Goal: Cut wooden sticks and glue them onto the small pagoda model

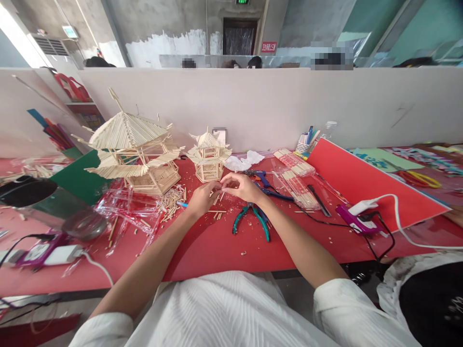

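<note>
Both hands meet over the red table, just in front of a small pavilion model (210, 156) built of thin wooden sticks. My left hand (203, 197) has its fingers bent into a pinch, and my right hand (241, 187) pinches close against it. Whatever sits between the fingertips is too small to make out. Below them lie short cut sticks (217, 212). Teal-handled pliers (253, 219) rest by my right wrist, with a blue glue gun (263, 178) behind. A larger stick pavilion (133, 149) stands to the left.
Crumpled plastic wrap (126, 207) and stick scraps (173, 200) lie left, near a clear tumbler (68, 207). Bundled sticks (298, 188), a black craft knife (319, 200), a purple power strip (356, 219) and a red board (365, 178) are right. A partition (260, 106) closes the back.
</note>
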Motion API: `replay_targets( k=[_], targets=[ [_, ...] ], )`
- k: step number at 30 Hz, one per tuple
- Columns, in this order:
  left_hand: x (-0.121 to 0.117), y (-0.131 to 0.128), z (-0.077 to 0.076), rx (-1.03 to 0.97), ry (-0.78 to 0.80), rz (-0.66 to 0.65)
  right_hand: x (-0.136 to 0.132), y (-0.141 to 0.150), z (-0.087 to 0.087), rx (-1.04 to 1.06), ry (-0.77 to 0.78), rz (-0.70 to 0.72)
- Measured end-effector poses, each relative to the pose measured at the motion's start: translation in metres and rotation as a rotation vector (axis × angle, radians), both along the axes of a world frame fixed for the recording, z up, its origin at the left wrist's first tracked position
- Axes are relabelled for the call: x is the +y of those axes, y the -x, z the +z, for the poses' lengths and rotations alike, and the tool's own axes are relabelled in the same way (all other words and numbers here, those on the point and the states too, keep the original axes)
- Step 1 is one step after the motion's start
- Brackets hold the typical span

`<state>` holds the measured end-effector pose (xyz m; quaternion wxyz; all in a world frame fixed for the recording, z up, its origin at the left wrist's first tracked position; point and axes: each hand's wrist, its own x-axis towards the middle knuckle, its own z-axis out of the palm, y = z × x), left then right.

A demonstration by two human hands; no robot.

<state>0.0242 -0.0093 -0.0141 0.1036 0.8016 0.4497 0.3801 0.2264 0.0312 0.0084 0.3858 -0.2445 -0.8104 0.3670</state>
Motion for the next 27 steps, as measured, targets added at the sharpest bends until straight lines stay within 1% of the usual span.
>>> replay_targets(
  k=[9,17,22,27],
  targets=[
    [0.0011,0.0022,-0.0017,0.018,-0.029,-0.026,0.0002,-0.0018,0.0001,-0.025,-0.002,-0.015],
    [0.0005,0.0013,0.0001,0.063,-0.023,-0.006,0.0006,-0.0028,0.0007,-0.005,-0.012,0.034],
    [0.0011,0.0014,-0.0005,0.039,-0.004,-0.023,0.0002,-0.0035,0.0014,-0.016,0.001,0.055],
    [0.0037,0.0029,-0.0019,-0.011,0.009,-0.077,-0.0012,-0.0046,0.0034,-0.044,-0.004,0.063]
  ],
)
